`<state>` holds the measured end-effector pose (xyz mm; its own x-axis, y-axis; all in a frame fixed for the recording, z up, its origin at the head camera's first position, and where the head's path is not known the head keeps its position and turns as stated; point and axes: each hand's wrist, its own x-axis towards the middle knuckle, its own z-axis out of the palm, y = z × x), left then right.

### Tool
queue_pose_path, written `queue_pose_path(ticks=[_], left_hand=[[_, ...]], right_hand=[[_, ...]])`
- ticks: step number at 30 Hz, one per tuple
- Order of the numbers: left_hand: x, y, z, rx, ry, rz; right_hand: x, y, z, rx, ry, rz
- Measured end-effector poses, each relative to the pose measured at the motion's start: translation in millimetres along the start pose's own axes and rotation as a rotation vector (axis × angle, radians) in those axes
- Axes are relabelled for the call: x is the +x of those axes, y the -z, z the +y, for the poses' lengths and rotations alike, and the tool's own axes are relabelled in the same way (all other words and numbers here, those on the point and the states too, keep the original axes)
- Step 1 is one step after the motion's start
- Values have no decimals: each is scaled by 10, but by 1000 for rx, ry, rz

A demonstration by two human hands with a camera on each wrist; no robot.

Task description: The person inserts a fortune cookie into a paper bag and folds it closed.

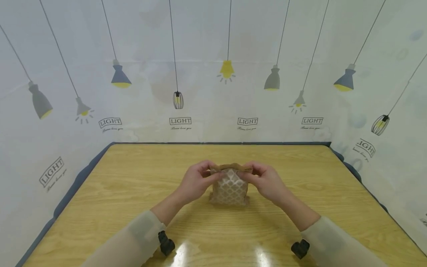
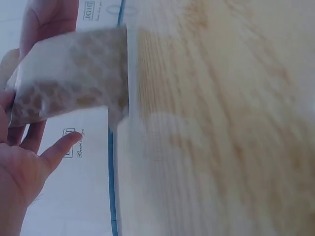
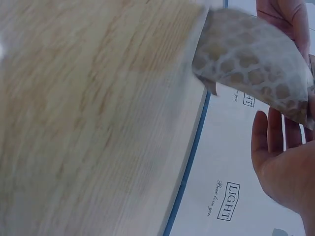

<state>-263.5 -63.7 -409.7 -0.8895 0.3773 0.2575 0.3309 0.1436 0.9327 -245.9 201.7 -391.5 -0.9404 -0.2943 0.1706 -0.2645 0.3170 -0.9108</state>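
Note:
A small brown paper bag (image 1: 230,189) with a white lattice print stands upright on the wooden table (image 1: 133,193), near its middle. My left hand (image 1: 197,180) pinches the bag's top edge at its left corner. My right hand (image 1: 263,180) pinches the same edge at its right corner. The top rim looks folded or rolled over between the two hands. In the left wrist view the bag (image 2: 74,73) shows above my left hand (image 2: 22,167), and in the right wrist view the bag (image 3: 251,61) shows above my right hand (image 3: 285,162). What is inside the bag is hidden.
A wall (image 1: 213,74) printed with hanging lamps and the word LIGHT surrounds the table on the far side and both flanks. The table has a dark blue edge (image 1: 80,174). Bare wood lies all around the bag.

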Motion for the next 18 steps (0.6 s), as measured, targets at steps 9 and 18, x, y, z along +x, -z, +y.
queue_pose_path(ticks=[9, 18], left_hand=[[32, -10, 18, -58, 21, -39], [16, 26, 5, -96, 43, -37]], right_hand=[[18, 23, 34, 33, 12, -21], [0, 37, 31, 43, -10, -20]])
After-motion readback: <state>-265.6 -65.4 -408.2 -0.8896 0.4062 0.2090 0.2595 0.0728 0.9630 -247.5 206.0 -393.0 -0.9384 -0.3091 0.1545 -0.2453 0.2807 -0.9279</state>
